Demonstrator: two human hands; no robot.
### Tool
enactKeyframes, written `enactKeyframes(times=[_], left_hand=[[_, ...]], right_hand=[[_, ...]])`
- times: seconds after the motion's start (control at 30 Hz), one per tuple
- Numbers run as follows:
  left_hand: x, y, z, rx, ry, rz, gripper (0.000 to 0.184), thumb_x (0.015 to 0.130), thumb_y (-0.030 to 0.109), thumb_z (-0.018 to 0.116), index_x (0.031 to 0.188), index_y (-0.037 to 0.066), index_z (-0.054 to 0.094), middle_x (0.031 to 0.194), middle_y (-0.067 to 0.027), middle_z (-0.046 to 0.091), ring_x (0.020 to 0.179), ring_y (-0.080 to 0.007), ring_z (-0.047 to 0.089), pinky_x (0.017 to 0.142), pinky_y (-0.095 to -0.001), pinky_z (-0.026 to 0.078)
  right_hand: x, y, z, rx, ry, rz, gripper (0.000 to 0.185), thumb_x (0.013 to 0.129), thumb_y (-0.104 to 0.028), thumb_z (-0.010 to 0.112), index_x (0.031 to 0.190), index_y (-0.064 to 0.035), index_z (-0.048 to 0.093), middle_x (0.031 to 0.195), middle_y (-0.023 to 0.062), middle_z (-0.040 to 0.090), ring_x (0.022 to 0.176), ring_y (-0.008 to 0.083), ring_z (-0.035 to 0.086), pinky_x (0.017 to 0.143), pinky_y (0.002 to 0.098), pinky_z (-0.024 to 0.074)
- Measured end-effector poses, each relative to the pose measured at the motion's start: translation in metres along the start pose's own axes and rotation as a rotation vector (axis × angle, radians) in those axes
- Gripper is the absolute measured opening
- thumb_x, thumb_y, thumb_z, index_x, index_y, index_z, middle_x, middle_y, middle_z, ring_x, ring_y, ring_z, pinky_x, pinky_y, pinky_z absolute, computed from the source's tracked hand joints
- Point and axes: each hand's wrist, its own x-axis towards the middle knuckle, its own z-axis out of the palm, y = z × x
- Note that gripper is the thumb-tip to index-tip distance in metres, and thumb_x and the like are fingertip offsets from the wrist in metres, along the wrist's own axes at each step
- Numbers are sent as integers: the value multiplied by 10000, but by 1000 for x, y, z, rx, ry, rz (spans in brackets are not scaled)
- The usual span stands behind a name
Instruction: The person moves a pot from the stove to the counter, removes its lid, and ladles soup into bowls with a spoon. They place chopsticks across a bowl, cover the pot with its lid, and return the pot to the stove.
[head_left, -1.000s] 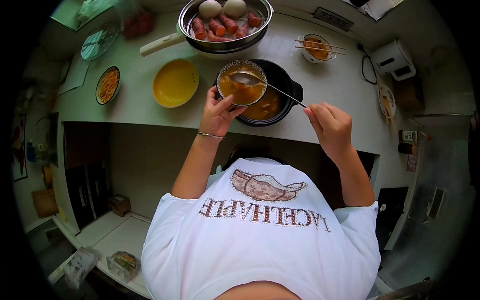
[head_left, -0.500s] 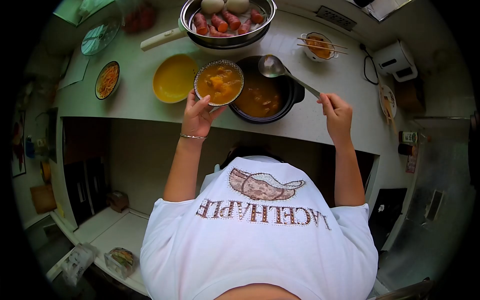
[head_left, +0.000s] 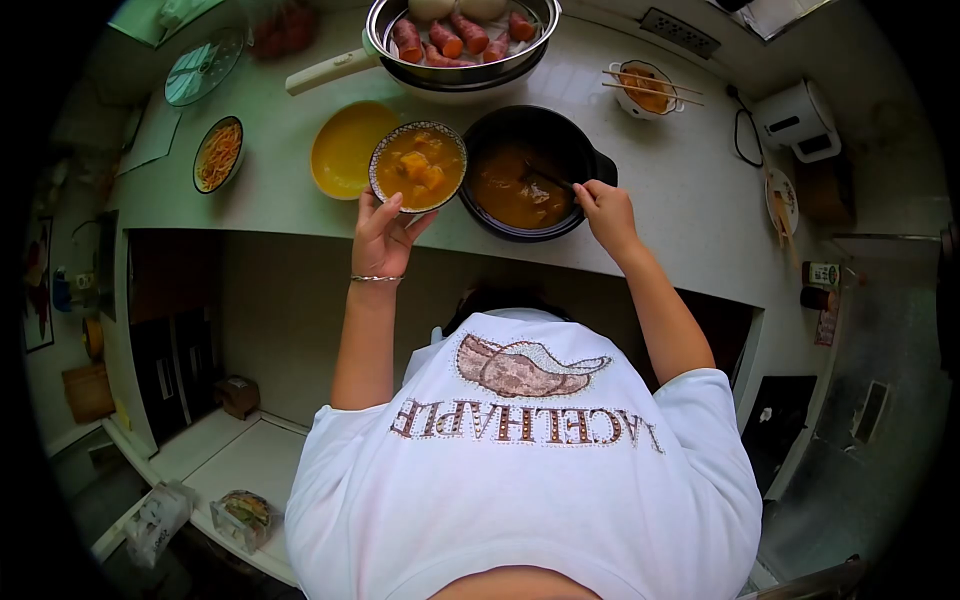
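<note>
My left hand (head_left: 383, 238) is closed round the lower edge of a patterned bowl (head_left: 418, 168), which holds orange soup with chunks in it. Just right of the bowl stands a dark cooking pot (head_left: 572, 150) with brownish-orange soup inside. In my right hand (head_left: 606, 212), at the pot's right rim, is the handle of a ladle (head_left: 560, 183). The ladle's head dips into the soup and is partly hidden there. Behind the patterned bowl, a yellow bowl (head_left: 335, 150) sits on the counter.
A steamer pan (head_left: 375, 45) with sweet potato pieces stands at the back. At left is a bowl of orange shreds (head_left: 218, 156). A white bowl with chopsticks (head_left: 648, 90) is at back right, near a white appliance (head_left: 797, 120). The counter's front edge (head_left: 300, 232) runs below the bowls.
My right hand has moved left and brought the ladle from above the pot's rim down into the soup. The patterned bowl in my left hand has shifted slightly left, away from the pot.
</note>
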Motion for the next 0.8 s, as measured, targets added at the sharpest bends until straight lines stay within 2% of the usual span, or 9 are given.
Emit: enactKeyframes(times=[0.03,0.07,0.13,0.17,0.23,0.43,0.8], left_hand=[[0,0,0,7,7,0,428,783,42,548,1151,107,337,1138,-119,464,1021,-277,523,824,-459,490],[0,0,0,8,7,0,428,783,42,548,1151,107,337,1138,-119,464,1021,-277,523,824,-459,490],[-1,1,2,8,11,-7,434,784,43,550,1152,106,330,1136,-119,464,1025,-277,519,826,-462,486],[-1,0,2,9,11,-9,434,784,43,550,1152,106,330,1136,-119,464,1025,-277,519,826,-462,486],[0,0,2,32,3,3,355,825,38,480,1159,81,365,1167,-123,475,1017,-296,539,833,-452,493],[1,-2,6,54,1,-20,374,824,36,481,1172,86,353,1173,-124,467,1023,-293,534,829,-448,494],[10,-12,17,57,-40,-60,415,818,35,497,1197,96,340,1187,-124,455,1049,-287,516,840,-444,488]], right_hand=[[0,0,3,42,-32,40,272,825,-238,549,693,-9,611,591,140,568,532,276,544,515,347,415],[-1,-4,3,43,-33,40,272,825,-238,549,693,-9,611,591,140,568,532,276,544,515,347,415],[-5,-14,0,135,-163,173,266,824,-225,547,703,0,619,561,103,567,491,191,525,498,313,404],[-7,-13,0,135,-163,175,266,824,-225,547,703,0,619,561,103,567,491,191,525,498,313,404],[-9,-9,2,314,-215,304,269,824,-213,544,692,9,620,530,50,539,473,108,472,470,268,370],[-23,-5,-12,600,-252,448,277,834,-209,543,665,5,595,520,-18,462,461,59,385,438,211,298],[-33,2,-46,721,-130,529,252,836,-207,547,690,-5,585,503,-46,405,434,32,307,405,195,230]])
